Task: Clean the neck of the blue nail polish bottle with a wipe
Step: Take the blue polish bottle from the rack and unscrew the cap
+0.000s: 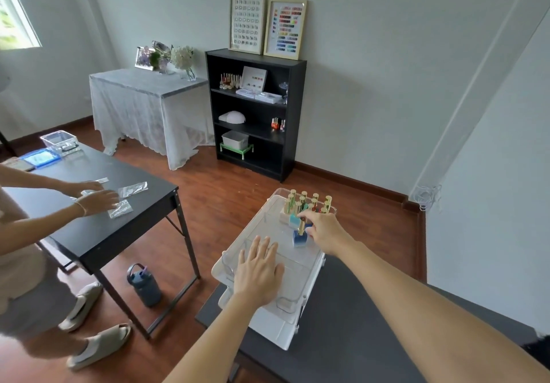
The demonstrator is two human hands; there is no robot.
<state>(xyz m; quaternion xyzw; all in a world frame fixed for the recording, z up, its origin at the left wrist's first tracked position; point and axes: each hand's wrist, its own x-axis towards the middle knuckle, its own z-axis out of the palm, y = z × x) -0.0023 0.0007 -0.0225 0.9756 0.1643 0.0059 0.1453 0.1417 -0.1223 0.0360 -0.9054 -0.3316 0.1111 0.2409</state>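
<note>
Blue nail polish bottle (299, 238) with gold cap is standing upright in clear tray (269, 219), right hand (326, 231) pinching its cap; left hand (259, 272), spread flat, is resting at seven o'clock, open tray floor between.

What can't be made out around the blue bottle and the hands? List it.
- Head view: whether the right hand actually grips the blue bottle; its fingers cover the cap.
- Bottle neck: hidden under the gold cap, so its state is unknown.
- Wipe: none identifiable; the packets on the other table are too small to read.
- Left hand: lies flat on the clear bin; anything beneath the palm is hidden.
</note>
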